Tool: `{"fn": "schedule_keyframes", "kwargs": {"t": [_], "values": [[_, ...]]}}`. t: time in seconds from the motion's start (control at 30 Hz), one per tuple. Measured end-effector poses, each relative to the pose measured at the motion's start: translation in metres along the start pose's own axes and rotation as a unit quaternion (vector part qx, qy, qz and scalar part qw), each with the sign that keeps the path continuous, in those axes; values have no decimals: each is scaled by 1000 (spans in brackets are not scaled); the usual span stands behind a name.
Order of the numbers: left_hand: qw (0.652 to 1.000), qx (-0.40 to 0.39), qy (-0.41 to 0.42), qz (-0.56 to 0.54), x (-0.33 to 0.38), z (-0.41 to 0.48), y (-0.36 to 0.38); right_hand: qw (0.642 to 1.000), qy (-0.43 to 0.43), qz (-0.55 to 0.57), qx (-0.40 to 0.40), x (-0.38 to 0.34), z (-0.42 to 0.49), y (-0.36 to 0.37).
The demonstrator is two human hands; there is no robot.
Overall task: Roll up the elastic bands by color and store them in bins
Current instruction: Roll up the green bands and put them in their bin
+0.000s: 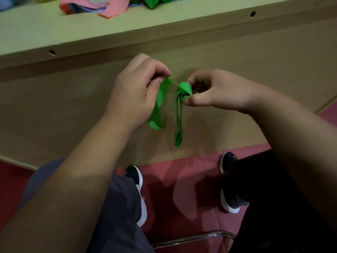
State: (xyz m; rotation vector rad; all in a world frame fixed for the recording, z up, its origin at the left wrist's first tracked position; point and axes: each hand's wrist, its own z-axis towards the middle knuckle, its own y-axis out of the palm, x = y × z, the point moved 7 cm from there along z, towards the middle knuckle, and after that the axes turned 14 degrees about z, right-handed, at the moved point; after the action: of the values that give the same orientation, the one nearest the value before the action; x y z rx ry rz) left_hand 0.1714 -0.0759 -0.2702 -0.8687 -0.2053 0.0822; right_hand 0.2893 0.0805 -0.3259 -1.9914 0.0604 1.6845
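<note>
1. Left hand [135, 92] is grasping: thumb and forefinger pinch the free run of the green elastic band [158, 106]. Slack from that pinch drops past the palm in a folded tail.
2. Right hand [215, 92] is grasping too: thumb and fingers clamp a small started roll [185, 88] of the same band. A short taut stretch bridges the two grips.
3. Below the right grip, several loose loops [178, 125] hang free, unwound. I can't tell whether they are one band or several.
4. The band sits in mid-air between the hands, in front of the desk panel [237, 70], touching nothing else.
5. Beyond both grips, up on the desktop [182, 24]: a tangle of pink bands [111, 6] with blue bands [91, 8] mixed in. A green heap [151, 1] lies just beside them, cut off by the frame edge. None look rolled from here.
6. No bins in view.
7. My read on progress: early. One green roll is barely begun, a few turns at most, with most of its length left to wind. Judging by the loose pile, the rest of the sorting and rolling, and all the storing, is ahead.
</note>
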Motion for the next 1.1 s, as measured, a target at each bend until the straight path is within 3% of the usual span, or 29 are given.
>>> {"fn": "schedule_keyframes", "kwargs": {"t": [0.17,0.33,0.43,0.8,1.1], "values": [[997,-65,42,26,7,-2,11,1000,2,-8,-8,1,0,0],[972,-229,2,-45,1,-11,41,1000,-5,-1,-3,0,2,0],[956,-285,-31,-67,-1,-18,56,1000,-5,0,-5,0,1,0],[955,-261,-98,-103,-4,-21,68,999,-9,-34,7,2,1,-2],[899,-294,-201,-256,-8,-24,68,996,-21,-82,9,-3,-2,0]]}}
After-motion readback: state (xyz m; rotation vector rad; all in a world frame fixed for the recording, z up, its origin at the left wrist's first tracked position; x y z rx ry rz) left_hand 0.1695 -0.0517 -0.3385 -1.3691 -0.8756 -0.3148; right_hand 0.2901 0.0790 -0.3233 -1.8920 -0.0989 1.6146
